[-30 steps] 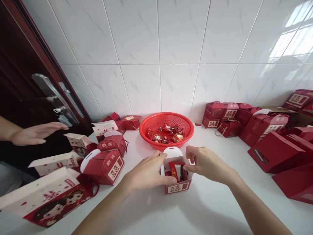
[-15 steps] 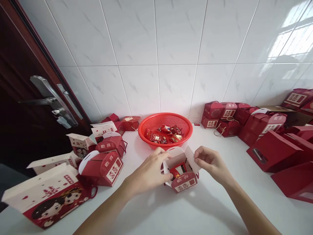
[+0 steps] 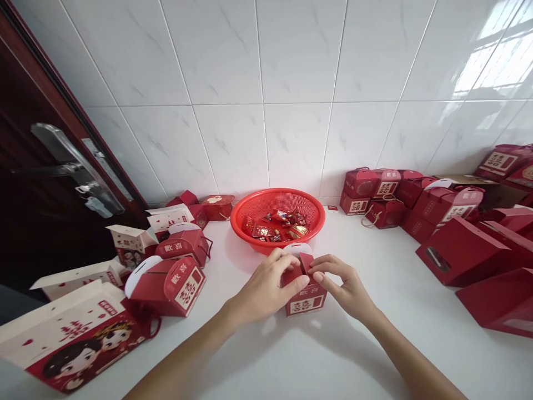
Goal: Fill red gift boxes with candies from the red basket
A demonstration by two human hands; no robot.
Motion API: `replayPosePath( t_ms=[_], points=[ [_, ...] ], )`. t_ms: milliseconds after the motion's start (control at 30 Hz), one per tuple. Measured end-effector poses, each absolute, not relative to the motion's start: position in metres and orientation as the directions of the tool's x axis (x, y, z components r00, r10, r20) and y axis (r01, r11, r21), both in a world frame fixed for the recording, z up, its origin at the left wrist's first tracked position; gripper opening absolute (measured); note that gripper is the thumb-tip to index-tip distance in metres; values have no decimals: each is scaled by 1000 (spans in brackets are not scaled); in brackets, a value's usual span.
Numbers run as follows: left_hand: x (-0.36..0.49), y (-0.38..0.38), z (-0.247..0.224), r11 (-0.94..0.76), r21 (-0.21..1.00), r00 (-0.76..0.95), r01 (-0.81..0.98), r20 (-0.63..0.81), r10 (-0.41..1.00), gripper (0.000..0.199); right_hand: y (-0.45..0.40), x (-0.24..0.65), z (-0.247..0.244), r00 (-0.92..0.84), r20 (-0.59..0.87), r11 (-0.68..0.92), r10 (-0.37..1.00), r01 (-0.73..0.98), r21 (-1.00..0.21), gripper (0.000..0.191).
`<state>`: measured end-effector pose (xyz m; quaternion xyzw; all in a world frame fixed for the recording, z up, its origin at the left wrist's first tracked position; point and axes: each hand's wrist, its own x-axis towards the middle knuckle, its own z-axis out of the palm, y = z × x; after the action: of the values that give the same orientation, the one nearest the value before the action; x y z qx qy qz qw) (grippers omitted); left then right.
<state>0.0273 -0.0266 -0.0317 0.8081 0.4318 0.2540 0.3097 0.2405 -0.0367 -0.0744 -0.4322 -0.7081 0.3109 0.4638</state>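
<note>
Double-happiness gift box (image 3: 307,305) in front of the basket (image 3: 277,200) just got folded nearly closed; held by left hand (image 3: 266,284), right hand (image 3: 346,286) narrow (pinch unclear).

Here, right before you on the table (image 3: 250,361), a box (image 3: 307,305) sits between your left grip (image 3: 275,284) and your right grip (image 3: 347,284). Just behind it stands the basket (image 3: 278,195), sweets (image 3: 263,231) inside, the wall (image 3: 300,144) beyond. Off to your left, cartons (image 3: 181,284) and bags (image 3: 79,333) line up beside the door (image 3: 25,211); to your right, stacked boxes (image 3: 386,189) pile near the wall.
</note>
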Motion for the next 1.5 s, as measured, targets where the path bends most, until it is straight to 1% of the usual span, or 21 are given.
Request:
replayPosePath(
  t_ms=[133, 200, 233, 300, 333, 433, 467, 500, 533, 633, 700, 800, 900, 1000, 1033, 1100, 1200, 1300, 1333, 1400, 1500],
  points=[
    [26, -23, -32, -448, 717, 502, 533, 158, 850, 29, -38, 244, -76, -270, 400, 478, 876, 373, -795, 37],
    [25, -19, -34, -455, 710, 434, 538, 229, 871, 26, -38, 246, -76, -303, 405, 500, 863, 392, -772, 33],
    [25, -17, -34, -453, 690, 388, 564, 263, 883, 28, -38, 247, -76, -317, 401, 504, 860, 401, -765, 32],
    [23, -15, -35, -427, 635, 317, 644, 287, 904, 42, -37, 248, -76, -334, 387, 503, 859, 421, -754, 30],
    [22, -14, -35, -411, 610, 316, 677, 263, 911, 51, -37, 248, -77, -338, 383, 503, 860, 431, -749, 29],
    [21, -13, -33, -391, 597, 391, 701, 138, 910, 75, -37, 246, -78, -330, 382, 499, 863, 447, -742, 30],
    [21, -13, -33, -392, 602, 413, 696, 111, 904, 79, -37, 246, -78, -323, 380, 493, 867, 443, -748, 29],
    [21, -14, -32, -395, 611, 431, 686, 96, 897, 78, -36, 245, -79, -310, 380, 485, 872, 433, -760, 28],
    [22, -14, -31, -401, 621, 446, 674, 90, 890, 71, -36, 245, -80, -289, 381, 474, 878, 418, -775, 25],
    [24, -15, -32, -430, 646, 486, 631, 103, 868, 37, -31, 248, -84, -209, 391, 442, 896, 359, -822, 23],
    [26, -14, -36, -444, 657, 483, 609, 136, 865, 24, -25, 253, -89, -145, 380, 407, 913, 332, -851, 27],
    [27, -11, -44, -432, 676, 457, 598, 156, 876, 22, -14, 260, -98, -53, 280, 283, 958, 312, -907, 29],
    [26, -7, -50, -392, 694, 455, 604, 104, 884, 21, -5, 263, -106, -79, 130, 147, 988, 296, -944, 34],
    [24, -4, -52, -362, 696, 458, 620, 53, 887, 26, -2, 263, -108, -174, 49, 102, 984, 307, -946, 20],
    [24, -4, -52, -358, 692, 462, 627, 40, 886, 28, -2, 263, -107, -182, 30, 86, 983, 306, -948, 16],
    [23, -4, -51, -355, 684, 464, 638, 26, 885, 30, -4, 266, -102, -159, -13, 33, 987, 282, -959, 15],
    [22, -5, -48, -345, 685, 449, 642, 29, 893, 30, -6, 276, -86, -140, -59, -39, 988, 147, -988, 19],
    [23, -5, -48, -324, 707, 420, 629, 42, 907, 30, -7, 286, -63, -168, -23, -35, 985, -68, -997, 22],
    [24, -5, -49, -317, 713, 408, 625, 48, 912, 29, -7, 287, -54, -175, 0, -19, 985, -106, -994, 23],
    [27, -4, -51, -302, 725, 378, 619, 61, 924, 27, -6, 286, -37, -206, 48, 34, 977, -71, -997, 25],
    [32, -2, -52, -285, 750, 331, 597, 93, 939, 20, -2, 276, -15, -298, 53, 103, 953, 155, -983, 29]
  ],
)
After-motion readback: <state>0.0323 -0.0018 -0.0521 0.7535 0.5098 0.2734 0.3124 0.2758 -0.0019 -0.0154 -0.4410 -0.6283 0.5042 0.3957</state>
